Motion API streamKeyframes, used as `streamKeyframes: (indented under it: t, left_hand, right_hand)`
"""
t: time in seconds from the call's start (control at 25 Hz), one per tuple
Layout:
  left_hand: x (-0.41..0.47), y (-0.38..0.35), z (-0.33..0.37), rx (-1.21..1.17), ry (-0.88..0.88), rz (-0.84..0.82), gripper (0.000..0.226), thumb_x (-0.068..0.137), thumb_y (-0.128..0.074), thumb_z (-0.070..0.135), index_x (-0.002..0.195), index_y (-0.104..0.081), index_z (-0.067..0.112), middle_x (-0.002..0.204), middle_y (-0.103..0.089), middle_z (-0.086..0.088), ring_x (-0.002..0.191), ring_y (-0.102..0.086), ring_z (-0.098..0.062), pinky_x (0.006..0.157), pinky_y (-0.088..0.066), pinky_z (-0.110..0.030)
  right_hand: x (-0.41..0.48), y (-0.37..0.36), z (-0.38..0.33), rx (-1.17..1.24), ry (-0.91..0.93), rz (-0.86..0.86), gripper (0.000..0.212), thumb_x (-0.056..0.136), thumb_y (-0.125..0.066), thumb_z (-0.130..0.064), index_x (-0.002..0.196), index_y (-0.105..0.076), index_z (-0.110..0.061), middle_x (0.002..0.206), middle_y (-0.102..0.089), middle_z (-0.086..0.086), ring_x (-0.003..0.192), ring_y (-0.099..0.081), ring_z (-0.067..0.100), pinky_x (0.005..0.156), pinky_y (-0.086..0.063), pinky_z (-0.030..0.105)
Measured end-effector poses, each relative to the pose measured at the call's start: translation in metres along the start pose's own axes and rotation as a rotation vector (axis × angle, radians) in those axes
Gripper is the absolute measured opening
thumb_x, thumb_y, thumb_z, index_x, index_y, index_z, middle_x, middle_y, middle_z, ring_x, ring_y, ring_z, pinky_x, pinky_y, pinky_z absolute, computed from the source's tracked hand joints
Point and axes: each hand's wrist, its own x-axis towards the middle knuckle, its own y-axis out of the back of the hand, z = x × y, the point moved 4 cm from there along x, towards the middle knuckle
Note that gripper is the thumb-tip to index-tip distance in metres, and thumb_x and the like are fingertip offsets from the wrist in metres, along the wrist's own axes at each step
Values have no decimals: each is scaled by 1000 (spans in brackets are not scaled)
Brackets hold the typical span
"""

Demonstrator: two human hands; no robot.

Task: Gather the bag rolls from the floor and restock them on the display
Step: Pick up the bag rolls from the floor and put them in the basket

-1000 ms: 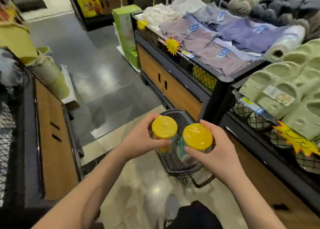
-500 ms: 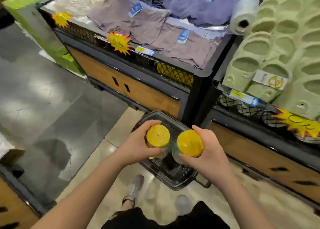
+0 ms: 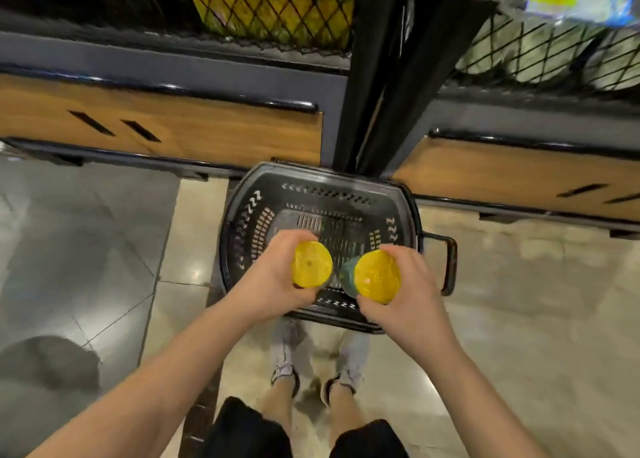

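Roll [image 3: 311, 264], yellow end up, is gripped at frame centre by the left hand [image 3: 270, 281]; a second roll [image 3: 377, 276], just right of it, is gripped by the right hand [image 3: 412, 298]. Fingers are curled round each. Both are held over the basket [image 3: 239, 235], set on the floor [image 3: 519, 301] by the display [image 3: 207, 138].

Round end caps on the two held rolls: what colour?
Both yellow: the left roll's round cap and the right roll's round cap, best in the head view.

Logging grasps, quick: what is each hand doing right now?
Left hand: grips the left yellow-capped cylindrical bag roll.
Right hand: grips the right yellow-capped cylindrical bag roll.
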Motion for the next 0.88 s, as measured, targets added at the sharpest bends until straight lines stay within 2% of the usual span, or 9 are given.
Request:
streamKeyframes:
  t: [0.12,0.24,0.4,0.56,0.64,0.72,0.8,0.88]
  left_hand:
    - [43,-63,-70,40,79,-54,75,66,-77,20,133,-43,25,126,-46,4,113,-54,-18,96,-47,-35]
    - [91,-125,-132,175,125,-138,70,69,-77,15,130,-45,27,128,-48,4,118,-53,-21,98,-48,-41]
    - [140,-190,-193,372,167,-302,70,76,-71,4,134,-42,29,138,-44,3,129,-47,-22,105,-45,-41]
    - [163,-236,-239,544,144,-468,83,78,-67,-7,147,-37,29,144,-42,-3,136,-42,-26,109,-42,-41]
    - [167,-248,-255,593,138,-498,81,79,-62,-14,148,-40,23,150,-41,-8,138,-42,-31,111,-41,-42]
    - [170,-253,-264,633,153,-501,72,81,-58,-14,143,-46,20,144,-46,-10,131,-51,-34,106,-46,-44]
    - [172,-256,-269,663,161,-511,63,84,-56,-11,139,-50,19,136,-53,-10,122,-58,-32,99,-51,-42]
    - [175,-253,-274,662,155,-494,63,87,-52,-11,142,-49,19,139,-54,-9,123,-58,-31,100,-51,-41]
  right_hand:
    - [32,-71,60,-40,-43,-9,79,63,-87,-27,133,-51,-22,127,-50,-5,120,-50,18,99,-41,27]
    - [65,-133,112,-101,-106,-57,73,65,-85,-26,129,-51,-24,121,-47,-6,116,-51,20,91,-47,32]
    - [98,-186,163,-228,-104,-89,76,66,-84,-30,132,-49,-23,125,-47,-2,115,-51,21,88,-48,32]
    - [121,-220,195,-311,-141,-192,93,70,-83,-32,148,-31,-36,133,-38,-4,124,-45,17,93,-48,30]
    - [127,-229,201,-373,-106,-213,84,74,-82,-32,145,-37,-36,137,-38,-1,128,-44,20,92,-49,31]
    - [130,-237,202,-396,-77,-212,68,76,-79,-32,136,-45,-32,137,-41,1,124,-47,21,90,-51,30]
    - [133,-248,207,-403,-69,-258,67,76,-80,-35,133,-44,-30,136,-41,2,121,-49,20,91,-51,27]
    - [139,-259,209,-391,-90,-343,74,75,-84,-36,135,-41,-29,138,-37,3,124,-47,20,97,-47,27]
